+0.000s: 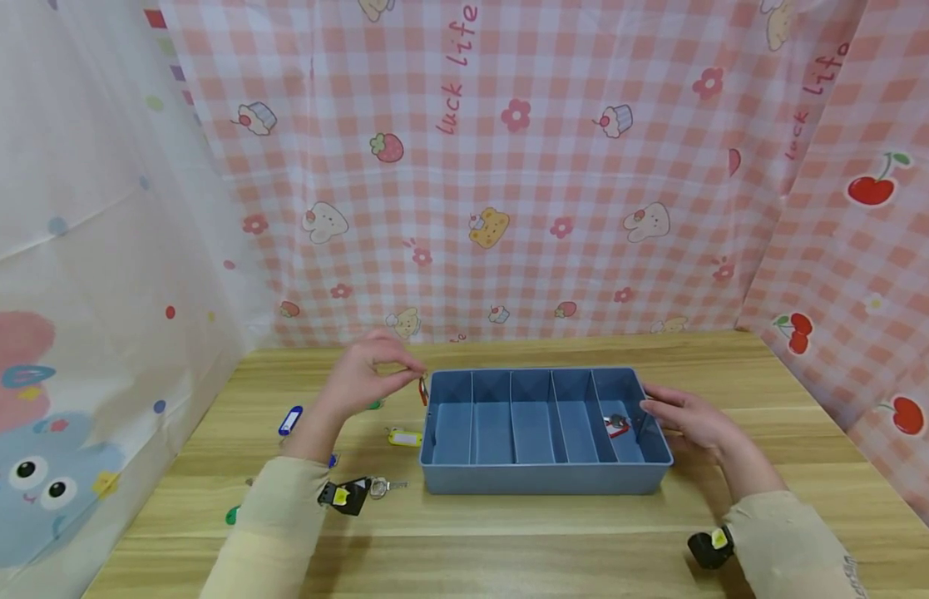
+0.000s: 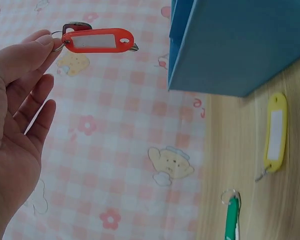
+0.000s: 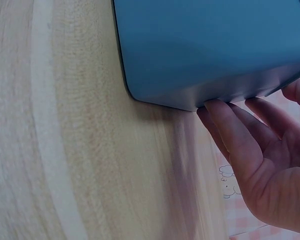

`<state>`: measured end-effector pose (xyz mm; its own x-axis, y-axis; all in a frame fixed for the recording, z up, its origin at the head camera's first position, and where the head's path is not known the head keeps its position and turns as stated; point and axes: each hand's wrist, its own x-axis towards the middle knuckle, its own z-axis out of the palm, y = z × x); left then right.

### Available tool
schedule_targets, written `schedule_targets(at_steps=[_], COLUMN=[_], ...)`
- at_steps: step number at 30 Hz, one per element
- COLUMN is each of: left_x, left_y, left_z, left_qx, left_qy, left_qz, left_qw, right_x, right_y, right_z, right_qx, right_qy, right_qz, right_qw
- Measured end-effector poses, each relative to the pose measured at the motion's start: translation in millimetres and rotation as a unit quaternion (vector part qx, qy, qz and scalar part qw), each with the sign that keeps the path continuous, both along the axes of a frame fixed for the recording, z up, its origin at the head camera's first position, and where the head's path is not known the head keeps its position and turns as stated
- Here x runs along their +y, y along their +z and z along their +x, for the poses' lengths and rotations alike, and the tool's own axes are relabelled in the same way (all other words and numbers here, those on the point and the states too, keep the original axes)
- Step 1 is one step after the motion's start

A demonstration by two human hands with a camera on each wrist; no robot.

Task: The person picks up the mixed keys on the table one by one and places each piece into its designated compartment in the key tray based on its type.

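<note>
My left hand (image 1: 370, 374) pinches the metal ring of a key with a red key tag (image 2: 97, 41) between thumb and forefinger. The tag hangs just outside the left end of a blue divided box (image 1: 546, 478); part of the key (image 2: 77, 26) shows behind the tag. At the box's right end, my right hand (image 1: 692, 420) holds the wall, with the thumb at the rim and fingertips (image 3: 217, 107) against the outside. A key with a red-edged tag (image 1: 617, 426) lies in the rightmost compartment.
Left of the box on the wooden table (image 1: 509, 549) lie a yellow key tag (image 1: 406, 438), a blue tag (image 1: 290, 420), a green tag (image 1: 232, 516) and a bare-looking key (image 1: 389, 486). Another green tag (image 2: 232, 217) lies near the back. Patterned cloth (image 1: 524, 175) hangs behind the table.
</note>
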<state>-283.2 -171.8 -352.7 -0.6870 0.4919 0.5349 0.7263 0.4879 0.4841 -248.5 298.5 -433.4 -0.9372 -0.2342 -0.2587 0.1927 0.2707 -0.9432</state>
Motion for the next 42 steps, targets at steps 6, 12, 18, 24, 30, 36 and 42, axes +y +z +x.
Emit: schedule_targets(at_steps=[6,12,18,24,30,36,42], left_x=[9.5,19.7,29.6,39.6,48.6,58.1,70.2], left_y=[-1.5,-2.8,-5.3,-6.5,-9.5,-13.2,-15.5], left_z=[-1.9,-1.7,-1.1,-1.3,-2.5,-2.0,0.7], left_qx=[0.012,0.011,0.004,-0.019,-0.016,-0.006,-0.003], left_qy=[-0.019,-0.031,-0.043,-0.055,-0.077,-0.098,-0.091], left_qz=[0.013,0.023,0.037,0.050,0.059,0.063,0.055], left_qw=[0.9997,0.9992,0.9984,0.9971,0.9951,0.9932,0.9943], right_x=[0,1,1,1,1,1,1], right_y=[0.0,-0.5,-0.7,-0.4,-0.6,-0.6,-0.9], right_z=[-0.9,-1.1,-1.1,-0.7,-0.4,-0.1,-0.3], right_qx=[-0.003,-0.004,-0.003,-0.004,-0.006,-0.004,-0.001], right_qy=[-0.001,0.000,0.002,0.001,-0.001,-0.005,-0.006], right_qz=[0.001,-0.001,-0.003,-0.006,-0.004,0.000,0.001], right_qw=[1.0000,1.0000,1.0000,1.0000,1.0000,1.0000,1.0000])
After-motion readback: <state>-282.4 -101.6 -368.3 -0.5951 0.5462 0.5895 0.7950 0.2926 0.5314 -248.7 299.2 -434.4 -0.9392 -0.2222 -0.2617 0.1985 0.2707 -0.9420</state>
